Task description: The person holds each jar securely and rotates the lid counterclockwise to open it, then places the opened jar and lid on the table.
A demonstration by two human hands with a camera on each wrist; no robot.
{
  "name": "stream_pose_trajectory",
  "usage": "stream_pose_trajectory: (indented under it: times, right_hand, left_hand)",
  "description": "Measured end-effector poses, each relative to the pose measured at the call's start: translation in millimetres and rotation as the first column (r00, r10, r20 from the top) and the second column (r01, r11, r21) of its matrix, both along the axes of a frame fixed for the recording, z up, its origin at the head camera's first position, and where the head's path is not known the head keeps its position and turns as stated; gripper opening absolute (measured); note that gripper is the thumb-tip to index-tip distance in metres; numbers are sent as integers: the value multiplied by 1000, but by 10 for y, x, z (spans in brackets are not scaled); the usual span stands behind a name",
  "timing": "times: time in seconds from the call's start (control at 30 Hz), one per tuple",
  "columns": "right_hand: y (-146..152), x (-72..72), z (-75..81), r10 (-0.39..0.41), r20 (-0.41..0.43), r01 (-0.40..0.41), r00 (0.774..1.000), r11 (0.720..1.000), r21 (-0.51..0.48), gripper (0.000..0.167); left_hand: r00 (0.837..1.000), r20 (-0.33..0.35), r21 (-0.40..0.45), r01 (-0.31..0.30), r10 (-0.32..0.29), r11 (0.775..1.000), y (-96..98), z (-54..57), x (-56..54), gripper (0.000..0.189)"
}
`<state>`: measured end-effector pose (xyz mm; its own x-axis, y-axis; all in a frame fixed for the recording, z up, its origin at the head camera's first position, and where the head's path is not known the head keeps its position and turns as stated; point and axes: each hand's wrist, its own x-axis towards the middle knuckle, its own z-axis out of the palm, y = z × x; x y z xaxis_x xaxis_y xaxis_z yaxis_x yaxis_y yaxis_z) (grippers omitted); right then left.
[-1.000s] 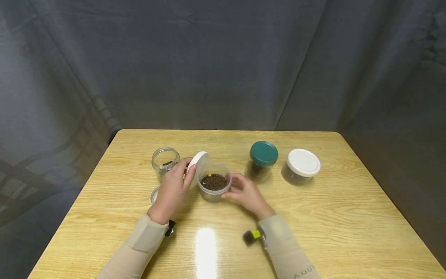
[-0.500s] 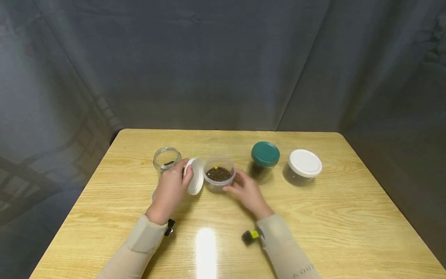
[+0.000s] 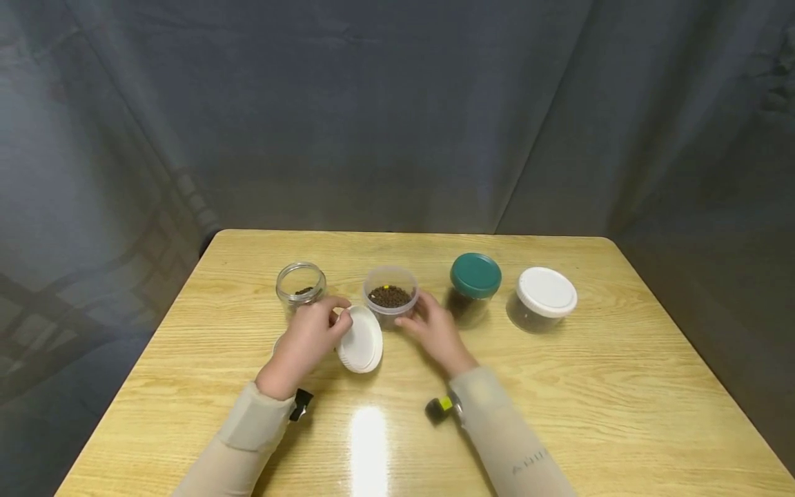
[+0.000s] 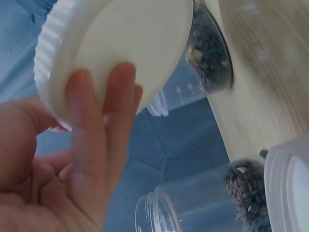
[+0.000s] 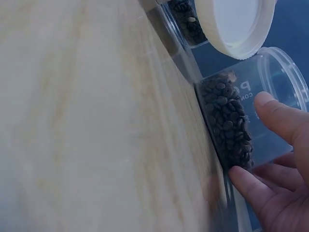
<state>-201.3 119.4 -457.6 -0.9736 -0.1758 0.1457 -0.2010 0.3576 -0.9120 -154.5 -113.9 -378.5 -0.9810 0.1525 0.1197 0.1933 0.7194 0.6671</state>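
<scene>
My left hand pinches a white ribbed lid by its edge, fingers on one face and thumb at the rim in the left wrist view. The lid is tilted with its inner side showing in the head view, just in front of a clear plastic tub. My right hand grips the tub's right side, thumb and fingers spread along its wall. The open tub stands upright on the table, with dark brown pellets and a small yellow bit inside. Another lid, white, lies under my left wrist, mostly hidden in the head view.
An open clear jar with a few dark pellets stands behind my left hand. To the right are a jar with a green lid and a tub with a white lid. A dark curtain hangs behind the wooden table.
My left hand has drawn the white lid off to the tub's front left and turned its inner side toward the head camera. My right hand has slid the tub slightly back and right.
</scene>
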Motion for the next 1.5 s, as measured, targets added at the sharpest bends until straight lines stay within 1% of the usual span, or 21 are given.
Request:
stream_pose_trajectory:
  times: [0.1, 0.27, 0.4, 0.53, 0.7, 0.83, 0.93, 1.07, 1.17, 1.33, 1.5]
  right_hand:
    - [-9, -35, -6, -1, 3, 1, 1000, 1000, 14, 76]
    - [-24, -89, -25, -1, 8, 1, 1000, 1000, 30, 76]
    - [-38, -122, -31, 6, 13, -6, 1000, 1000, 31, 75]
    - [-48, -142, -33, 19, 14, -19, 1000, 1000, 25, 75]
    - [-62, -157, -27, 36, 19, -36, 999, 999, 4, 75]
    - [-71, -160, -26, 35, 22, -35, 999, 999, -2, 74]
    - [-75, -160, -30, 31, 21, -31, 999, 1000, -1, 74]
    - [-80, -157, -33, 29, 18, -29, 999, 1000, -5, 73]
    - [-83, -156, -35, 28, 13, -28, 1000, 1000, -14, 73]
    - [-88, -158, -35, 29, 12, -29, 1000, 999, -22, 73]
    - [-97, -155, -29, 24, 22, -24, 999, 1000, -19, 73]
  left_hand:
    - [995, 86, 27, 55, -57, 998, -1, -4, -3, 33]
    - [973, 178, 74, 138, -150, 988, 8, -50, -19, 31]
    - [960, 208, 91, 173, -189, 981, 15, -105, -33, 29]
    - [953, 213, 83, 204, -217, 976, 27, -168, -42, 28]
    - [948, 232, 81, 204, -218, 975, 58, -249, -61, 28]
    - [947, 254, 90, 178, -195, 980, 88, -303, -83, 28]
    - [954, 244, 80, 159, -174, 984, 106, -337, -89, 27]
    - [971, 194, 11, 143, -142, 990, 126, -384, -86, 25]
    - [976, 182, -26, 128, -122, 991, 141, -411, -80, 23]
    - [970, 217, -16, 114, -108, 993, 165, -440, -78, 23]
    - [969, 223, -24, 114, -106, 993, 183, -467, -89, 24]
